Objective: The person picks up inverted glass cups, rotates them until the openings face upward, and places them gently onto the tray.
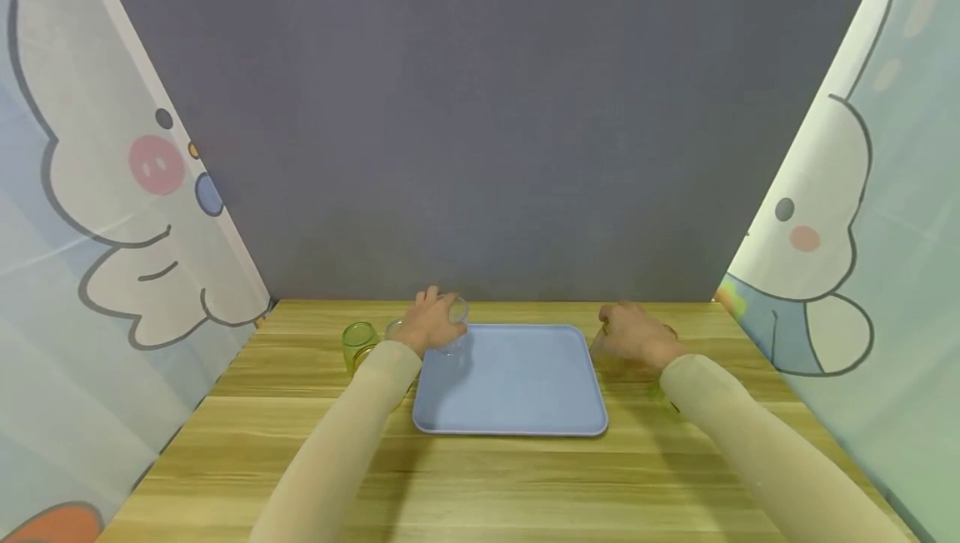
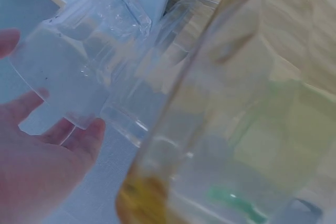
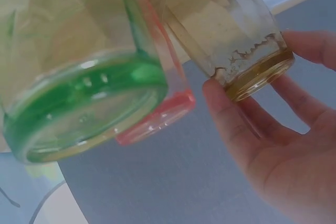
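At the tray's far left corner my left hand (image 1: 431, 325) holds a clear glass (image 2: 79, 66), fingers spread round its wide end. Its patterned end points at the blue tray (image 1: 513, 381). Close beside it is a second clear glass (image 2: 142, 93), with an amber glass (image 2: 210, 103) nearer the wrist camera. Right of the tray, my right hand (image 1: 633, 333) grips a glass with an amber base (image 3: 226, 24), thumb and fingers around that base. A pink-based glass (image 3: 173, 98) and a green-based glass (image 3: 84, 98) are next to it, partly hidden by the hand in the head view.
A green glass (image 1: 360, 335) is at the left end of the glasses on the wooden table (image 1: 480, 485). A grey panel (image 1: 480, 127) rises at the table's back edge. Curtains with cartoon figures (image 1: 150, 160) hang at both sides.
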Motion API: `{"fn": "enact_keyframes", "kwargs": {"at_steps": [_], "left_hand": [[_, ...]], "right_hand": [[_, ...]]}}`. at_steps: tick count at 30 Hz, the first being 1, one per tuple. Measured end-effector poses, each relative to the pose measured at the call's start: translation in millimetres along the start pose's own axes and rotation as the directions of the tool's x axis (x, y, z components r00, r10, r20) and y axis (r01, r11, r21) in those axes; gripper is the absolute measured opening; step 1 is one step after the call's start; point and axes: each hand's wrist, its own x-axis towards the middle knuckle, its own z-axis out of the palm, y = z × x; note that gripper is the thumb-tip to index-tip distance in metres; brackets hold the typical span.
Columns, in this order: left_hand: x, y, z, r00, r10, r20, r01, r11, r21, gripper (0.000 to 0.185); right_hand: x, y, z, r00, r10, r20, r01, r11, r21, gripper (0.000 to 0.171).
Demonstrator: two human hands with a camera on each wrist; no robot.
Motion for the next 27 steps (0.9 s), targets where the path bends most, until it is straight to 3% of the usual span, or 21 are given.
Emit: {"fn": "enact_keyframes", "kwargs": {"at_steps": [17,27], "left_hand": [[-11.3,9.5,-10.5,1.000,-0.012,0.010,0.012,1.000,0.016,0.063],[-17.2,7.0,-15.0,0.999,0.002,-0.033,-0.002,1.000,0.020,0.058]], "right_hand": [[-5.9,-9.5,-10.7,0.997,-0.054,-0.062,0.054,0.999,-0.004,0.050],[-6.9,-15.0,-14.7,0.992,-0.080,-0.103,0.084,0.996,0.039,0.049]]}}
